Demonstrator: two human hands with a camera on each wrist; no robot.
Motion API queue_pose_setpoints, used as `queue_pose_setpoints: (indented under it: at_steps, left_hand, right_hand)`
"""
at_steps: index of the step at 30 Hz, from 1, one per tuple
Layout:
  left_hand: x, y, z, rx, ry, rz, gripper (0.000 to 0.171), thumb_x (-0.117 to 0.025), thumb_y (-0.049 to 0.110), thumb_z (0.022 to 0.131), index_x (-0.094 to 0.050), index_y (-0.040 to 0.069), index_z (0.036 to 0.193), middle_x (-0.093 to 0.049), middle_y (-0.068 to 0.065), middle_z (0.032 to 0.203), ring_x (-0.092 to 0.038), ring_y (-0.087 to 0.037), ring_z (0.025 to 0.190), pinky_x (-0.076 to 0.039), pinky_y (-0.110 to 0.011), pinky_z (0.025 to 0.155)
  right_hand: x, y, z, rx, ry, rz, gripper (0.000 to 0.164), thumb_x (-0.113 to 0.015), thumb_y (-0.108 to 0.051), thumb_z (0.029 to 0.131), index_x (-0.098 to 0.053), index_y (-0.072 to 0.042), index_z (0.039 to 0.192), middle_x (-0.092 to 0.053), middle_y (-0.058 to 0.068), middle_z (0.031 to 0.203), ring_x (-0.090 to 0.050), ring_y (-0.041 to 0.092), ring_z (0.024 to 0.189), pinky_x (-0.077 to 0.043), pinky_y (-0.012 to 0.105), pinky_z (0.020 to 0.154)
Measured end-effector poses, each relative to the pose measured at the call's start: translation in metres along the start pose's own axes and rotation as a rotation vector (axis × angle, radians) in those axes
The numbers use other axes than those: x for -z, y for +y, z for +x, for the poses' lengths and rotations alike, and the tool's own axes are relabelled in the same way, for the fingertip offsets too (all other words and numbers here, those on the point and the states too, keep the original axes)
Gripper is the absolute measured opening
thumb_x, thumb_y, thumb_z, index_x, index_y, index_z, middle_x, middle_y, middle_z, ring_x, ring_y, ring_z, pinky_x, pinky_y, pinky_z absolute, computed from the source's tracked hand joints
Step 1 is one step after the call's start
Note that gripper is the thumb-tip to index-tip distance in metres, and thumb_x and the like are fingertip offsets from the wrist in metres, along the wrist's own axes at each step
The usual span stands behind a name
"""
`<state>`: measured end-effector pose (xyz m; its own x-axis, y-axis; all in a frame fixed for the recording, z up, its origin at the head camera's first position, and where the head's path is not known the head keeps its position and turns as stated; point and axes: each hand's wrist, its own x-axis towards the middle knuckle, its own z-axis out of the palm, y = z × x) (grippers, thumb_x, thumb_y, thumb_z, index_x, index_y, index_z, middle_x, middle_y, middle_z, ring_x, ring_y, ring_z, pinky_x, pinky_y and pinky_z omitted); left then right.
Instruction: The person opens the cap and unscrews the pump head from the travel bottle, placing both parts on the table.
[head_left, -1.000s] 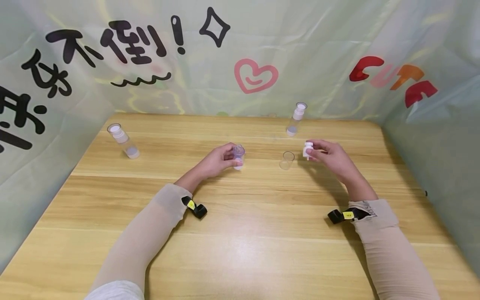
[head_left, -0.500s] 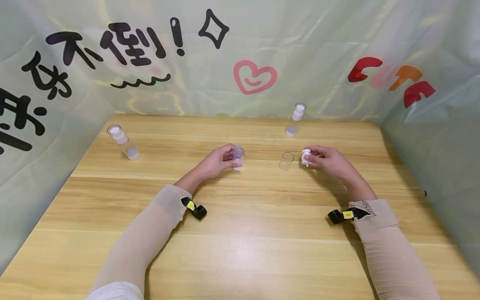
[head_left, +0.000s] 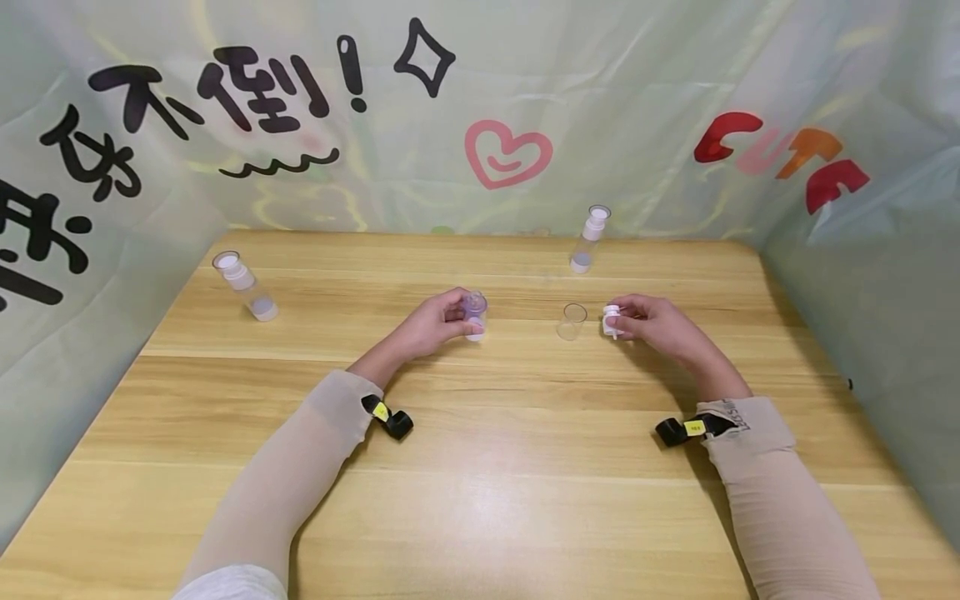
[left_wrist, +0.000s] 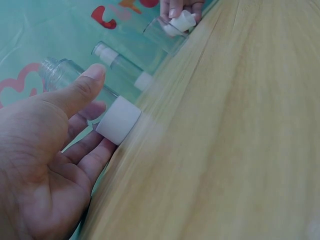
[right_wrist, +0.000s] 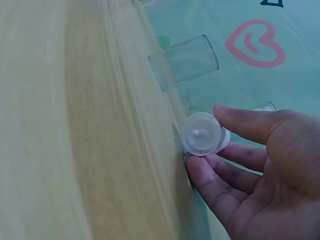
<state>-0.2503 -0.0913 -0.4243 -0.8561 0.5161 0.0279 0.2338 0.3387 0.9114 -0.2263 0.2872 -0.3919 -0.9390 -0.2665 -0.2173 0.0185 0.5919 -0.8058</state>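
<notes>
Sliding straight across from the left hand [head_left: 435,323] to the right hand [head_left: 660,325]? Nah, the clear cylindrical cap [head_left: 572,323] is in the way. Pump bottle [head_left: 589,240] blocks beyond the right hand. Tons of room on the tabletop [head_left: 495,483] this side of both, though.

The wood-grain table [head_left: 480,492] is carrying plenty: a clear cap [head_left: 572,323] is standing just inside the right hand's grip [head_left: 663,327], a pump bottle [head_left: 586,250] is standing beyond it, another bottle [head_left: 250,290] is standing well out left of the left hand [head_left: 429,325], and the gripped bottle [head_left: 476,308] is seemingly resting its base there.
</notes>
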Motion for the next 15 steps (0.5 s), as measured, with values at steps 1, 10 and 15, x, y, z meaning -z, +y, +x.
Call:
queue_pose_setpoints:
  at_steps: [1,10,15]
  left_hand:
    - [0.0001,-0.0001,0.0001,-0.001,0.001,0.000,0.043,-0.072,0.019,0.090,-0.057,0.006,0.128,-0.061,-0.010,0.120,-0.058,-0.023,0.116,-0.049,-0.033,0.099]
    - [0.0003,-0.0007,-0.0009,-0.026,0.000,0.010,0.042,-0.072,0.018,0.090,-0.057,0.007,0.127,-0.062,-0.008,0.118,-0.059,-0.022,0.116,-0.050,-0.031,0.097]
    - [0.0001,-0.0018,-0.0006,-0.024,-0.002,0.015,0.042,-0.072,0.018,0.091,-0.057,0.007,0.128,-0.062,-0.007,0.117,-0.059,-0.022,0.115,-0.050,-0.031,0.097]
  right_hand:
    - [0.0002,-0.0002,-0.0002,0.000,0.002,-0.002,0.054,-0.063,-0.028,0.098,-0.047,0.006,0.137,-0.059,0.021,0.113,-0.063,0.028,0.096,-0.056,0.027,0.077]
    - [0.0001,-0.0006,-0.0013,0.001,0.016,-0.064,0.054,-0.063,-0.033,0.097,-0.052,0.006,0.132,-0.060,0.016,0.106,-0.061,0.025,0.091,-0.053,0.027,0.073]
    - [-0.0003,-0.0002,-0.0011,-0.008,0.018,-0.077,0.053,-0.062,-0.035,0.097,-0.053,0.005,0.131,-0.060,0.015,0.105,-0.060,0.024,0.090,-0.052,0.027,0.073]
